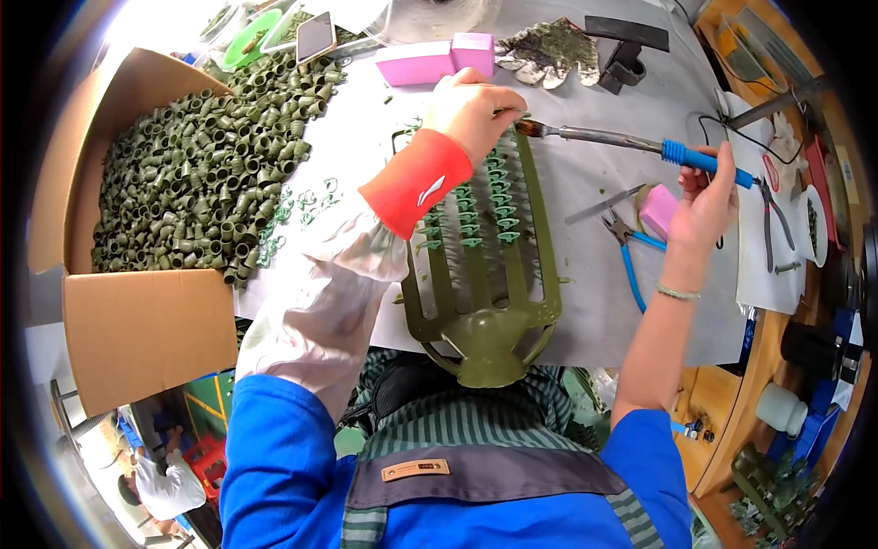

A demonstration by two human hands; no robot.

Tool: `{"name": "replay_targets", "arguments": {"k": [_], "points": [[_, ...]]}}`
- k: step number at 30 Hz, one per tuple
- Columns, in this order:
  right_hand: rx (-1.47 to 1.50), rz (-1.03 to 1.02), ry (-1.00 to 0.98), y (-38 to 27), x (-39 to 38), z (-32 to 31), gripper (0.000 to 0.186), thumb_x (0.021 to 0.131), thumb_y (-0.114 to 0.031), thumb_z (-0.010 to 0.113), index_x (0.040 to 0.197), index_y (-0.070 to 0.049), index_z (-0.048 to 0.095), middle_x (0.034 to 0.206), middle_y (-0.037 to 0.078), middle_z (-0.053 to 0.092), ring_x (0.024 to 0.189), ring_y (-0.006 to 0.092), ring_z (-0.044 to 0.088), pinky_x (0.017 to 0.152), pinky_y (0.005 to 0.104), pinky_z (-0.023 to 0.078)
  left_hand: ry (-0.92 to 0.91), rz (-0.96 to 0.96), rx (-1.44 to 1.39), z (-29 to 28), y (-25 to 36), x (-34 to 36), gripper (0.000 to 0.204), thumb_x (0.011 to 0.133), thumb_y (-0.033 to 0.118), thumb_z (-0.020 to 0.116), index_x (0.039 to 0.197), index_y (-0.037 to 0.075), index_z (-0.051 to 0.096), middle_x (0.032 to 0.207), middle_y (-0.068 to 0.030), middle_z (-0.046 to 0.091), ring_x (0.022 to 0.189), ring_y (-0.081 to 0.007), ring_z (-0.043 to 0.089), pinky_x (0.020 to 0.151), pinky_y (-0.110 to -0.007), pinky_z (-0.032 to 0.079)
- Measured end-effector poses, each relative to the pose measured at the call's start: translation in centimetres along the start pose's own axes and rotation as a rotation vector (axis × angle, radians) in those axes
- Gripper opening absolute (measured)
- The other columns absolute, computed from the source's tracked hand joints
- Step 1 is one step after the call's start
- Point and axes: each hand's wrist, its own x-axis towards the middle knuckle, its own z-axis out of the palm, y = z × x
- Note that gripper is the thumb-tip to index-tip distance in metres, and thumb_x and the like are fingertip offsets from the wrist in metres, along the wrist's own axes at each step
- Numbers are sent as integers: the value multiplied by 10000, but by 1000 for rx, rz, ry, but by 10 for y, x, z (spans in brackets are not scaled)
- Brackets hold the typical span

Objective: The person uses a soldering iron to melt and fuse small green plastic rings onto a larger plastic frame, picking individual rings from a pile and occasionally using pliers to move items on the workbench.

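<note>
A long olive-green plastic frame [485, 334] lies on the grey-covered table, with rows of small light-green clips [468, 215] along its bars. My left hand [471, 119], in a red cuff, is pinched at the frame's far end; what its fingertips hold is too hidden to make out. My right hand [706, 197] grips the blue handle of a long metal tool [613, 137], whose brownish tip reaches the frame's far end beside my left fingertips. Blue-handled cutters [631, 274], a thin blade [604, 206] and a pink block [658, 210] lie right of the frame.
A cardboard box [146, 339] of olive fittings [201, 183] is at left, loose clips [302, 206] beside it. Pink blocks [412, 66], a phone [315, 38], a glove [549, 48] and a black stand [626, 55] are behind; pliers [777, 224] at right. A co-worker [165, 485] is at lower left.
</note>
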Motion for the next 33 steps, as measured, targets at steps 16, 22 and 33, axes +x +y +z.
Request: {"name": "replay_targets", "arguments": {"k": [16, 22, 33], "points": [[-68, 6, 42, -21, -6, -10, 311, 886, -311, 609, 777, -19, 614, 722, 48, 602, 557, 75, 491, 527, 194, 394, 60, -170, -460, -48, -45, -17, 143, 859, 149, 650, 980, 76, 670, 880, -67, 683, 800, -138, 624, 700, -268, 493], [-32, 5, 14, -19, -9, -10, 298, 868, -292, 631, 792, -5, 606, 741, 65, 606, 551, 89, 484, 519, 200, 373, -399, -194, 247, -133, -118, -119, 137, 756, 55, 660, 892, 73, 670, 829, -97, 637, 740, -239, 637, 681, -321, 507], [-33, -16, 12, -27, -8, -16, 300, 873, -302, 630, 785, -16, 606, 694, 48, 587, 543, 82, 490, 506, 189, 381, -170, -223, 354, -105, -121, -155, 98, 788, 96, 642, 862, 50, 686, 830, -85, 659, 765, -287, 639, 702, -340, 516]]}}
